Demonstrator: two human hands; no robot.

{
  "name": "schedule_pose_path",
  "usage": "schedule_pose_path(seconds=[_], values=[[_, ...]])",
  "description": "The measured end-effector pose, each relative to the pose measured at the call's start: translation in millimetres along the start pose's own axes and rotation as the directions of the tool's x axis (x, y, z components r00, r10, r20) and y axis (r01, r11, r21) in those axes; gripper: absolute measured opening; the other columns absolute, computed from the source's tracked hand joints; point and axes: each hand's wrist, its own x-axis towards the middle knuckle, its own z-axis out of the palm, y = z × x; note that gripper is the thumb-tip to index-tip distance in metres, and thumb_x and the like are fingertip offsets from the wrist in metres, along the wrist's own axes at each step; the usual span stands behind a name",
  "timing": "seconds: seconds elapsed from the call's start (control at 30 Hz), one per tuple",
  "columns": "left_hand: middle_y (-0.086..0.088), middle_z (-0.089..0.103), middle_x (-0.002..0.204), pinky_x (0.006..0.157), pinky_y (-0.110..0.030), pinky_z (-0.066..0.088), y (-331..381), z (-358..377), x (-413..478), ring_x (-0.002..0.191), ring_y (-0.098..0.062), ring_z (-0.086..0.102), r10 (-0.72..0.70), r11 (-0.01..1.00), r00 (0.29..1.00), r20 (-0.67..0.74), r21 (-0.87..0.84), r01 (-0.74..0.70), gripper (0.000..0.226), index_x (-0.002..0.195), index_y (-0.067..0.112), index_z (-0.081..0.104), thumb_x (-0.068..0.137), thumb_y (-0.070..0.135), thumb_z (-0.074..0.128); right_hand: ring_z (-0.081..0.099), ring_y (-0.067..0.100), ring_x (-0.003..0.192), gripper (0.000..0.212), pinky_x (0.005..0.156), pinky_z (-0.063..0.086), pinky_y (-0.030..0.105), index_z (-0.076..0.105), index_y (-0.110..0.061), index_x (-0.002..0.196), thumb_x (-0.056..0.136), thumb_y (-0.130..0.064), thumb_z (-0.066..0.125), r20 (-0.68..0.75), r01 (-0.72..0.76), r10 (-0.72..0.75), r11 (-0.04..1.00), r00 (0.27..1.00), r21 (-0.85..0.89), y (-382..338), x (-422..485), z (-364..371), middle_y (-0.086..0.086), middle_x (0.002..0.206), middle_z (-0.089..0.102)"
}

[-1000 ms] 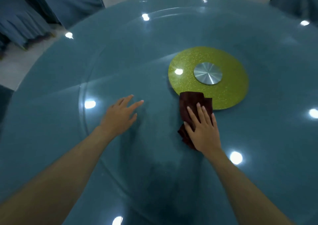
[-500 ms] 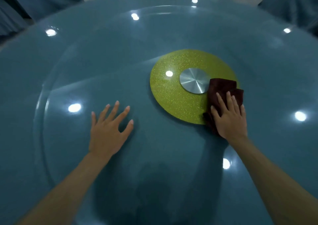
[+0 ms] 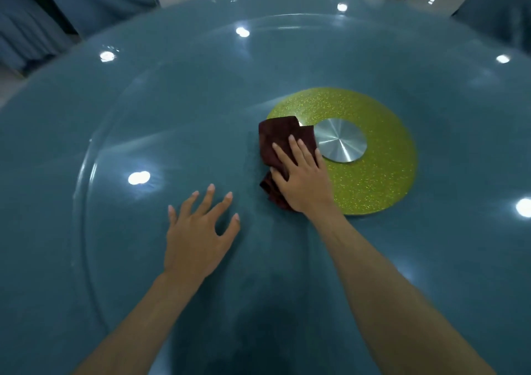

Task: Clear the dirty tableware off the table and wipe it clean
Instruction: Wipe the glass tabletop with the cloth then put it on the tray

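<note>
While the right hand pressed the dark red cloth flat with straight fingers, near the worktop's centre and overlapping the yellow disc, the left hand lay spread beside it. Uneven pressure could probably spin the disc, leaving streaks.
</note>
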Motion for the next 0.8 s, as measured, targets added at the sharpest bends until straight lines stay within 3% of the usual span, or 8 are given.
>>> schedule_pose_path(seconds=[0.2, 0.37, 0.5, 0.8], values=[[0.010, 0.041, 0.162, 0.125, -0.062, 0.017, 7, -5, 3, 0.154, -0.019, 0.027, -0.088, 0.991, 0.996, 0.007, -0.104, 0.088, 0.047, 0.144, 0.048, 0.055, 0.100, 0.061, 0.043, 0.003, 0.023, 0.160, 0.072, 0.128, 0.004, 0.050, 0.006, -0.040, 0.164, 0.097, -0.068, 0.003, 0.008, -0.224, 0.224, 0.974, 0.974, -0.032, 96, 4, -20, 0.003, 0.173, 0.002], [0.009, 0.047, 0.158, 0.119, -0.066, 0.029, 2, -5, 4, 0.150, -0.022, 0.035, -0.047, 0.998, 0.999, -0.027, -0.042, 0.046, 0.047, 0.141, 0.047, 0.057, 0.100, 0.064, 0.041, 0.008, 0.023, 0.159, 0.078, 0.127, 0.007, 0.055, 0.016, -0.039, 0.163, 0.091, -0.071, 0.013, -0.007, -0.427, 0.428, 0.903, 0.904, 0.033, 174, 6, -35, 0.004, 0.173, 0.008], [0.003, 0.056, 0.151, 0.108, -0.072, 0.038, 3, 0, 8, 0.142, -0.029, 0.046, -0.012, 0.999, 0.999, -0.042, 0.037, 0.013, 0.059, 0.136, 0.040, 0.064, 0.090, 0.072, 0.044, 0.002, 0.024, 0.160, 0.068, 0.127, 0.001, 0.056, 0.012, -0.035, 0.164, 0.102, -0.062, 0.021, 0.009, -0.485, 0.485, 0.874, 0.874, 0.013, 171, 40, -35, 0.006, 0.173, 0.002], [0.003, 0.056, 0.151, 0.106, -0.069, 0.040, -1, 6, 6, 0.141, -0.030, 0.048, 0.030, 0.996, 0.997, -0.077, 0.084, -0.023, 0.057, 0.138, 0.036, 0.064, 0.090, 0.064, 0.051, 0.005, 0.025, 0.160, 0.066, 0.127, 0.003, 0.054, 0.015, -0.037, 0.164, 0.102, -0.060, 0.020, -0.016, -0.189, 0.189, 0.982, 0.982, -0.005, 47, 105, 0, 0.007, 0.173, 0.007]])
